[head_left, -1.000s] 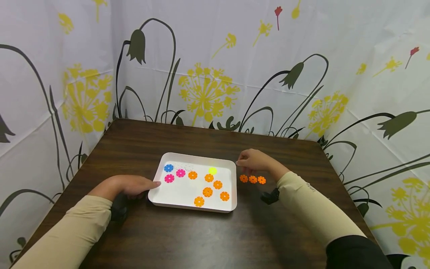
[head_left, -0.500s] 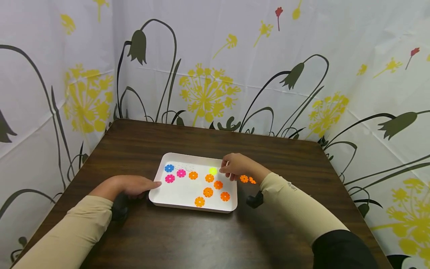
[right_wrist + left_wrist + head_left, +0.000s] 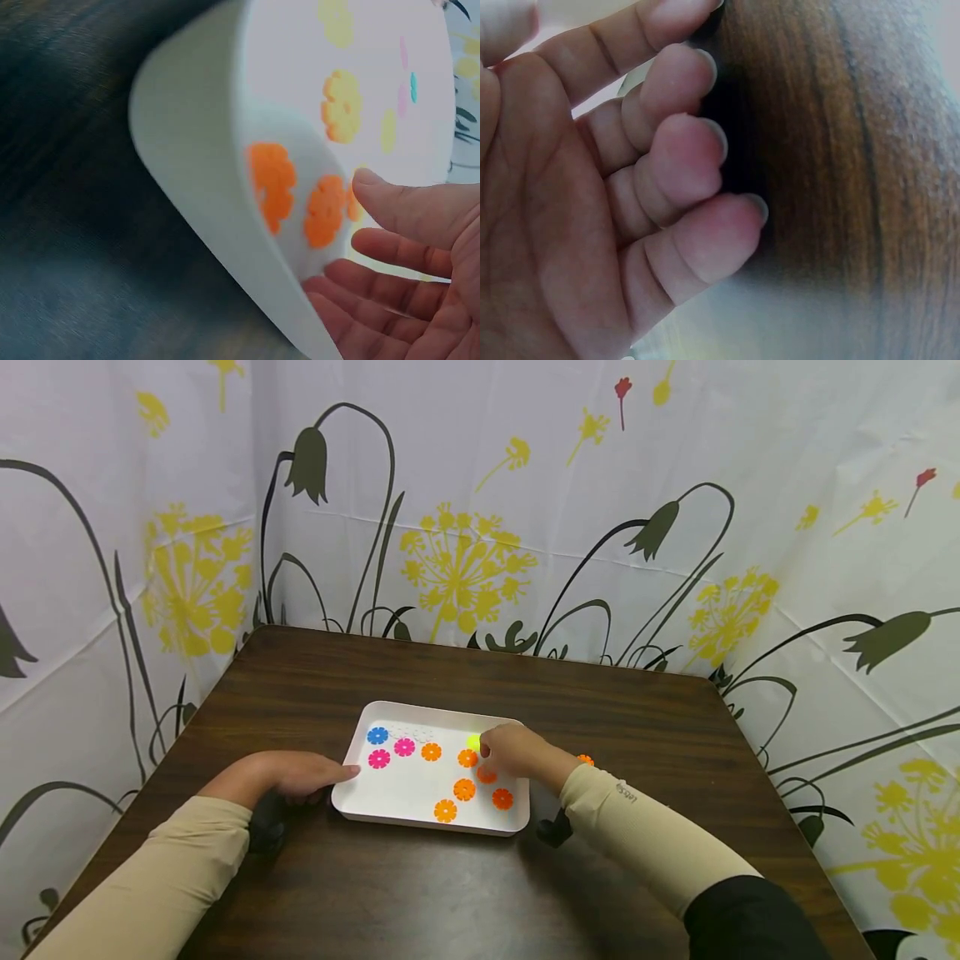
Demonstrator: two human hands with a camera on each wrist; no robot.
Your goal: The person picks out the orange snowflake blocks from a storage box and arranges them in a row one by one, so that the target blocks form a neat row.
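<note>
In the head view, a white tray [image 3: 397,793] holds blue [image 3: 377,736], pink [image 3: 379,759], orange [image 3: 446,811] and yellow [image 3: 473,742] notched discs. My left hand [image 3: 292,774] grips the tray's left rim, one digit over the edge; in the left wrist view its other fingers [image 3: 686,157] curl beside it. My right hand [image 3: 521,752] is over the tray's right part, beside the yellow disc, partly covering an orange one. The right wrist view shows the right hand's [image 3: 397,262] thumb and fingers apart, with no disc seen between them.
Clear or white discs [image 3: 412,734] lie along the tray's back, hard to make out. An orange disc [image 3: 586,760] shows on the dark wooden table [image 3: 420,893] behind the right sleeve. A flower-patterned curtain [image 3: 465,460] surrounds the table's back and sides.
My right hand has moved left from beyond the tray's right rim to over the tray, its forearm now covering most of the loose orange discs. My left hand has stayed put.
</note>
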